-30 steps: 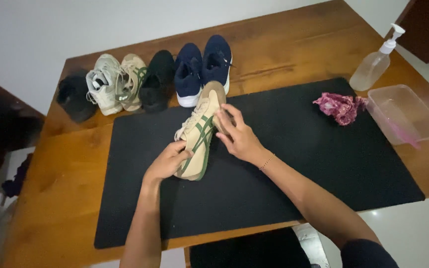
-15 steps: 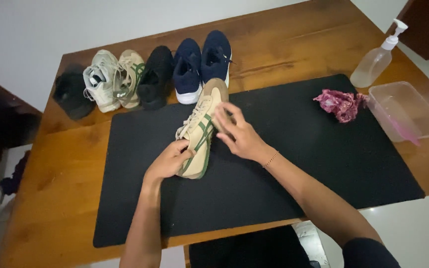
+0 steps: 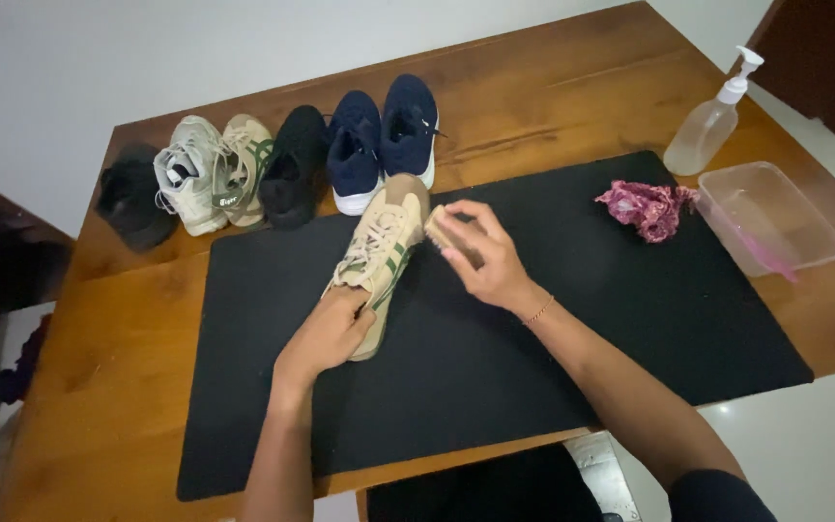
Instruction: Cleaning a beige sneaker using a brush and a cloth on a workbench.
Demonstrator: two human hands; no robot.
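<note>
A beige sneaker with green stripes (image 3: 382, 246) lies on a black mat (image 3: 582, 329) on a wooden table. My left hand (image 3: 329, 333) grips its near end, by the heel. My right hand (image 3: 480, 253) holds a small wooden brush (image 3: 440, 228) against the right side of the sneaker near its toe. The brush is mostly covered by my fingers.
A row of shoes stands behind the mat: a black pair (image 3: 287, 179), a beige sneaker (image 3: 210, 174) and a navy pair (image 3: 379, 140). At the right are a pink cloth (image 3: 647, 208), a clear plastic tub (image 3: 770, 217) and a pump bottle (image 3: 712, 121).
My right hand has shifted a little to the right along the shoe's side with the brush. The left hand has stayed on the near end of the shoe.
</note>
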